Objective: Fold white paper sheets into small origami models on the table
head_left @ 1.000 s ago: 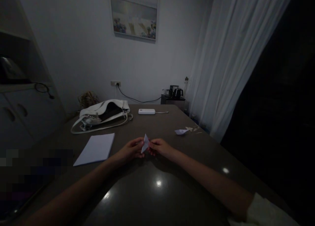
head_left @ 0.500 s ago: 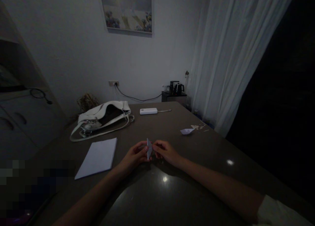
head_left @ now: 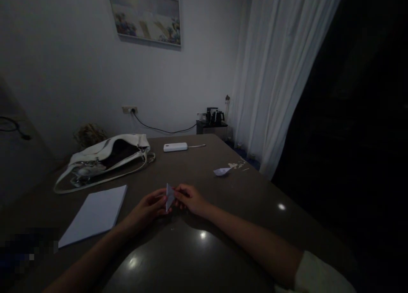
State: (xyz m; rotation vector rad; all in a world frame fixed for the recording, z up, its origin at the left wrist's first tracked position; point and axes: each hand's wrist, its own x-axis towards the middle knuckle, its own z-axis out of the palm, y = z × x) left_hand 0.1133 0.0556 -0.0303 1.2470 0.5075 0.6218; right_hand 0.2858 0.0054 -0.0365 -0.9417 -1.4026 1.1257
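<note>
A small piece of folded white paper [head_left: 170, 197] stands on edge between my two hands, just above the table. My left hand [head_left: 154, 204] pinches it from the left, thumb on the near face and fingers behind. From the other side my right hand [head_left: 189, 198] grips its right edge with thumb and curled fingers; the fingertips are partly hidden. Farther off to the right lies a small folded paper boat [head_left: 222, 172]. A stack of white paper [head_left: 95, 213] rests to the left of my left hand.
A white handbag [head_left: 108, 155] with its strap lies at the back left of the dark table [head_left: 191, 259]. Behind my hands is a white power bank [head_left: 175, 147] with a short cable. Pale scraps [head_left: 236, 165] lie near the right edge. A kettle [head_left: 217, 117] stands beyond the table.
The view has turned to the right, so everything sits farther left in the picture. Both hands keep their hold on the folded paper, with little visible change in its shape.
</note>
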